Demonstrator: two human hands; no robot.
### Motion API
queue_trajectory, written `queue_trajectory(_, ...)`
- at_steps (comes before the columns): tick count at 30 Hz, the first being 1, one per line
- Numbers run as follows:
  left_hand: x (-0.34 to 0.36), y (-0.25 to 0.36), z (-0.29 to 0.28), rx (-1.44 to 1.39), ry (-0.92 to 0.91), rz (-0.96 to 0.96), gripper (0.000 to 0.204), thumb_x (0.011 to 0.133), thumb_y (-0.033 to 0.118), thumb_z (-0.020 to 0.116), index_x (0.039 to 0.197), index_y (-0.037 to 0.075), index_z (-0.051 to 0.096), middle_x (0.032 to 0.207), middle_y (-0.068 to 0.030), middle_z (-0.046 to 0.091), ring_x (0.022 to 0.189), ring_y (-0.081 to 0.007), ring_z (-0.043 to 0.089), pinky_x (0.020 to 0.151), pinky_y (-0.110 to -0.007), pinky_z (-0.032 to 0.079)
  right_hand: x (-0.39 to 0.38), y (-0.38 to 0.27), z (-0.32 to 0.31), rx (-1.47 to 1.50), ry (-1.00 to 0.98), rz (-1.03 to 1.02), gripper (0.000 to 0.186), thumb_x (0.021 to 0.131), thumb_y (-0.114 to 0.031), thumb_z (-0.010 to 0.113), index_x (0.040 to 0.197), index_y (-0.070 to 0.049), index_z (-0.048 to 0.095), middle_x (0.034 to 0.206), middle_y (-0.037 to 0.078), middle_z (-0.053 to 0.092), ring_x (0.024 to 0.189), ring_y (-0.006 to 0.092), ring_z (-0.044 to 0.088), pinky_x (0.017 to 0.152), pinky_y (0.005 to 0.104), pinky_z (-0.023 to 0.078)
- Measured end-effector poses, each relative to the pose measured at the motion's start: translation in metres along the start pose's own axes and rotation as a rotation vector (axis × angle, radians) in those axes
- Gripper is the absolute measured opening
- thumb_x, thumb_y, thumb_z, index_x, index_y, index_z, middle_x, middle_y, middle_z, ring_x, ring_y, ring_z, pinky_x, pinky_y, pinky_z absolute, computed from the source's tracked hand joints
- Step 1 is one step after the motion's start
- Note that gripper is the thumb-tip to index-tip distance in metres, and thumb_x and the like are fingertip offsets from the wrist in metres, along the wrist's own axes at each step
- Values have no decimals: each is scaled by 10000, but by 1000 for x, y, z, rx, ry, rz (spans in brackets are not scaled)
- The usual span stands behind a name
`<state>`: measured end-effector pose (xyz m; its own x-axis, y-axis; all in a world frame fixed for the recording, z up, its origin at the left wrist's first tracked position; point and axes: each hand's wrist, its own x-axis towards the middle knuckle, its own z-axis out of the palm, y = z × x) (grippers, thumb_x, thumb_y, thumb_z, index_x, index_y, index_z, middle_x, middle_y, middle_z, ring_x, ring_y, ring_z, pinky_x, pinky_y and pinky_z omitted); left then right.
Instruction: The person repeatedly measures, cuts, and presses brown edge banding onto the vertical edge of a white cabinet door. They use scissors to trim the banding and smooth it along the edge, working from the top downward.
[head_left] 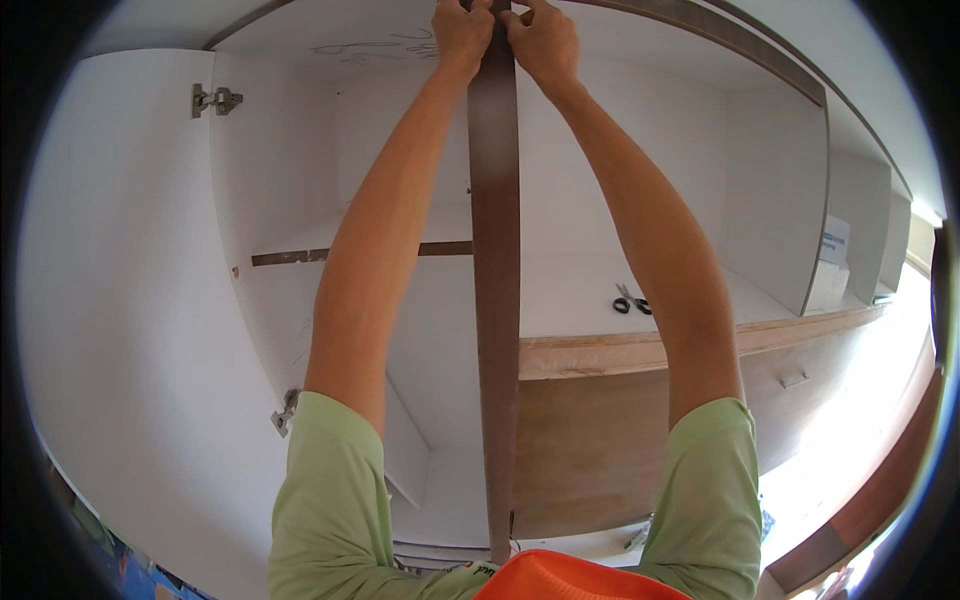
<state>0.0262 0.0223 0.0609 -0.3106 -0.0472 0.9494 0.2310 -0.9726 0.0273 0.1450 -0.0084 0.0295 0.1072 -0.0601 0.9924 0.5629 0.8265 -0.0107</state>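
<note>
Both my arms reach up to the top of a dark brown upright strip [496, 250] on the front edge of a white cabinet's dividing panel. On its left side my left hand [463, 38] is closed, with curled fingers and the thumb against the strip. From the right side my right hand [543, 45] pinches the strip's edge between bent fingers and thumb. The upper picture edge cuts off some fingertips, so any small thing between them is hidden.
A white door [130, 290] stands open at left on metal hinges [216, 100]. Black-handled scissors [631, 300] lie on the right shelf, partly behind my right forearm. Below it is a wooden panel [590, 440]. A brown-edged shelf [290, 257] crosses the left compartment. Something orange [570, 578] shows at the bottom.
</note>
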Motion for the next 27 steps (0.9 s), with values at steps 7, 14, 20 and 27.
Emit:
queue_trajectory(7,14,-9,-2,-81,-97,-19,562,899,72,614,1431,-46,478,1308,-225,625,1170,-292,627,980,-361,514,12,0,-3,-456,-77,-231,492,993,-265,498,1461,-115,472,872,215,730,813,412,716,737,528,569)
queue_trajectory(14,19,-12,0,-53,-88,0,532,952,119,597,1445,-31,465,1362,-232,593,1221,-297,606,1005,-366,504,40,-4,-11,-646,-194,-217,554,988,-310,461,1513,-137,424,849,221,730,787,413,723,726,559,568)
queue_trajectory(20,16,-5,1,-83,-58,-37,508,963,83,587,1448,-12,472,1358,-200,601,1218,-281,600,1008,-364,496,45,-6,-17,-579,-263,-226,576,989,-335,455,1529,-142,400,863,244,725,786,432,714,739,568,563)
queue_trajectory(27,21,-6,1,-297,-69,-89,442,942,-12,557,1383,-4,540,1254,-167,655,1136,-265,627,969,-355,504,44,-4,-16,-534,-294,-216,602,970,-306,465,1521,-74,394,854,260,720,803,443,710,760,567,558)
